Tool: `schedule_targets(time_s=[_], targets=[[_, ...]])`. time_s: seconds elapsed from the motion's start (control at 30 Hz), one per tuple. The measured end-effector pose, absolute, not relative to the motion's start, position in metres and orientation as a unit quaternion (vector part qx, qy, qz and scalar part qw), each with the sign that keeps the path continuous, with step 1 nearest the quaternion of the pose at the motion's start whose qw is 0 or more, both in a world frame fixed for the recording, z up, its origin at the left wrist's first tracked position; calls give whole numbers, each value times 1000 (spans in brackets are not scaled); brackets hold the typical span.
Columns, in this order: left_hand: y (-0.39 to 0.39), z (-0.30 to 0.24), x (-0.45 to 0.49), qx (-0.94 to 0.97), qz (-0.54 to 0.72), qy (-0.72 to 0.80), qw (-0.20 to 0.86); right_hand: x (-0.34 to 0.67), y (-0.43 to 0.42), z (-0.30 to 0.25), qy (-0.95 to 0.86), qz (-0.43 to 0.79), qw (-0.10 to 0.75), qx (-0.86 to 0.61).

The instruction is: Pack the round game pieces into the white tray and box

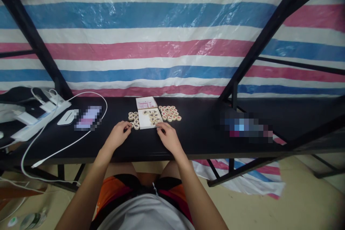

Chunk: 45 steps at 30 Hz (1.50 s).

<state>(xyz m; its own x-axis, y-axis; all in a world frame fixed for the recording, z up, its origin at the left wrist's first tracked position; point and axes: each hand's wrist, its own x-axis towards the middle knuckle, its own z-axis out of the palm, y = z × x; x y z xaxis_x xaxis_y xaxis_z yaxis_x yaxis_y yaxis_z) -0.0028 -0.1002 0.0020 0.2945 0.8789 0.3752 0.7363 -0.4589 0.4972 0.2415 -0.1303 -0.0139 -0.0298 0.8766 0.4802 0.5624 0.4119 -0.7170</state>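
Observation:
A small white box (147, 124) lies on the black table with its lid (146, 103) folded back. Several round Chinese chess pieces with dark characters (152, 118) are inside it. My left hand (118, 135) is closed, its fingertips pinching a chess piece (132, 124) at the front of the dark-marked group (136, 122) left of the box. At the box's front right corner is my right hand (169, 137), fingers bent together; what they grip is hidden. To the right of the box sit several pieces with red characters (169, 112).
Left on the table (205, 140) are a blurred phone (88, 118), a white device (68, 117), a power strip (43, 118) and a loose white cable (64, 147). A blurred item (246, 127) lies right. Black metal posts (258, 46) frame the striped sheet (151, 14).

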Motion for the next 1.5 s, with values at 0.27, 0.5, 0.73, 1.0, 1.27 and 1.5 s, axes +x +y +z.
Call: schedule_targets(time_s=[0.27,0.5,0.73,1.0,1.27,1.5], targets=[[-97,-3,-5,805,285,516,72,242,-128,-18,-697,173,473,-511],[-97,-5,-4,800,276,530,53,242,-129,-17,-694,180,471,-515],[-99,-3,-4,805,259,532,52,242,-130,-15,-696,179,468,-514],[-100,-2,-4,810,241,533,53,242,-129,-17,-694,182,470,-513],[-99,-2,-5,814,247,524,47,242,-130,-15,-698,180,465,-514],[-100,-3,-5,814,249,523,49,242,-130,-14,-695,184,467,-515]])
